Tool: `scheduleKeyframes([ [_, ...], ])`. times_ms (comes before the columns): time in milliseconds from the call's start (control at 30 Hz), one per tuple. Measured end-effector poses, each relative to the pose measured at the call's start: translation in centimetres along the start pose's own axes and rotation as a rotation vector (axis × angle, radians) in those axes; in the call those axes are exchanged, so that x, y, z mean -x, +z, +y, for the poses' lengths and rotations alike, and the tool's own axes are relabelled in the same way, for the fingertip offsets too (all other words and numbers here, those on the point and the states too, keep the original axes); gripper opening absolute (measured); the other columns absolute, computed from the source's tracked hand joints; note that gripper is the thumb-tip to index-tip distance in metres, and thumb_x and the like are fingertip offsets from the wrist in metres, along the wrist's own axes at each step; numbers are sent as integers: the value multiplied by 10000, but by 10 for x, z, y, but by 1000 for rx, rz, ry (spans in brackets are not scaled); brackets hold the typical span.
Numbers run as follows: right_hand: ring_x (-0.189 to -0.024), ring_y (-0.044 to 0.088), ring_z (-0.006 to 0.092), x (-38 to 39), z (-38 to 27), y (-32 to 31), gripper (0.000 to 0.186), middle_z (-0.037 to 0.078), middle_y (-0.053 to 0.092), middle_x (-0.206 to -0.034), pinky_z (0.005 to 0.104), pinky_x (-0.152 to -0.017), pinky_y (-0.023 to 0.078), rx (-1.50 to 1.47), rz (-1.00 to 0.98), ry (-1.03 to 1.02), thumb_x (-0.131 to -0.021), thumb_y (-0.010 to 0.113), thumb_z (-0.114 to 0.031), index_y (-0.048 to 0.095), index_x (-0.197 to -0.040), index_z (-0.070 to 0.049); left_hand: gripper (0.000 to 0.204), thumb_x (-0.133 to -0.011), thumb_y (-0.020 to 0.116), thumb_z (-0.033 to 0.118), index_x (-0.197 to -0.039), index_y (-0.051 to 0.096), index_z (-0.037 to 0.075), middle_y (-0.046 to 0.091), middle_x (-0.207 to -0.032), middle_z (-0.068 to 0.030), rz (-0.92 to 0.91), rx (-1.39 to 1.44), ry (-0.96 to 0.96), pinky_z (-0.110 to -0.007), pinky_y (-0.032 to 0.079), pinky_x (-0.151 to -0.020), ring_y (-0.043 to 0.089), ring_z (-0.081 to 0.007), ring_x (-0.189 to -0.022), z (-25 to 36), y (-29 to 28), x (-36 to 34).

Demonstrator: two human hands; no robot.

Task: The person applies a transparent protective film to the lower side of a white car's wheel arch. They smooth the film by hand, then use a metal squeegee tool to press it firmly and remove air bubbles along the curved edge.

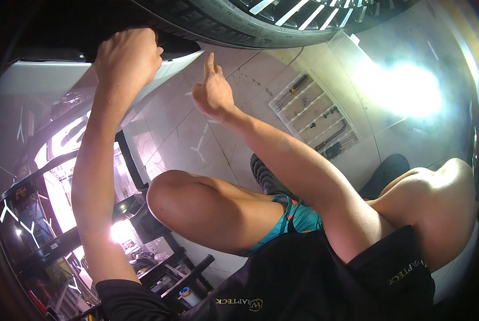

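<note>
My left hand (127, 60) is closed in a fist at the dark wheel-arch edge of a car, just above the pointed tip of a pale body panel (176, 67). Its fingertips are turned away, so what they grip, if anything, is hidden. To the right of the panel tip, my right hand (214, 92) is raised with the index finger stretched out toward the tire (218, 27). Its other fingers look curled, and nothing shows in it. The tire and its wheel with silver spokes (314, 15) fill the top of the view.
A shallow compartment tray (315, 115) lies on the tiled floor (218, 142), holding a screwdriver (293, 90) and several small tools. A glaring lamp (411, 91) stands at the right. My bent knees flank my right arm. Shelving with supplies (164, 278) stands at the lower left.
</note>
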State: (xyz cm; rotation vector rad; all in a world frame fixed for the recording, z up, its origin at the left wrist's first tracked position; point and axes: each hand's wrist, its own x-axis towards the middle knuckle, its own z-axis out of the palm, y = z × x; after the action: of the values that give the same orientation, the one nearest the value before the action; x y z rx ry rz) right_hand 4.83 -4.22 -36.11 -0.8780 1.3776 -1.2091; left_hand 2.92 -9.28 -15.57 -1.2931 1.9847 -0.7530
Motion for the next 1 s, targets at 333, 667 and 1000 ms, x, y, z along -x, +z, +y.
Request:
scheduleKeyframes([
  [333,-1306,586,423,-29,10,-5,848,266,580,-1412,454,-1120,478,41,-53,-71,-827,580,-98,296,-1622,-9,255,-991,731,319,-1082,806,93,784,-1100,-139,-2,-11,7,-504,558,-982,753,-306,-1064,2,-2,1],
  [667,-1153,671,472,-5,13,7,861,325,587,-1367,490,-1031,550,25,32,-93,-825,573,-31,291,-1640,-19,244,-990,731,306,-1076,803,89,781,-1093,-140,-5,-2,-6,-499,572,-964,750,-307,-1066,2,-2,1],
  [1000,-1027,702,411,9,-9,13,699,251,658,-1187,463,-932,575,-5,247,-253,-805,541,-16,518,-1502,32,265,-996,726,315,-1101,798,83,778,-1118,-143,18,12,1,-510,565,-978,745,-314,-1087,2,0,2],
])
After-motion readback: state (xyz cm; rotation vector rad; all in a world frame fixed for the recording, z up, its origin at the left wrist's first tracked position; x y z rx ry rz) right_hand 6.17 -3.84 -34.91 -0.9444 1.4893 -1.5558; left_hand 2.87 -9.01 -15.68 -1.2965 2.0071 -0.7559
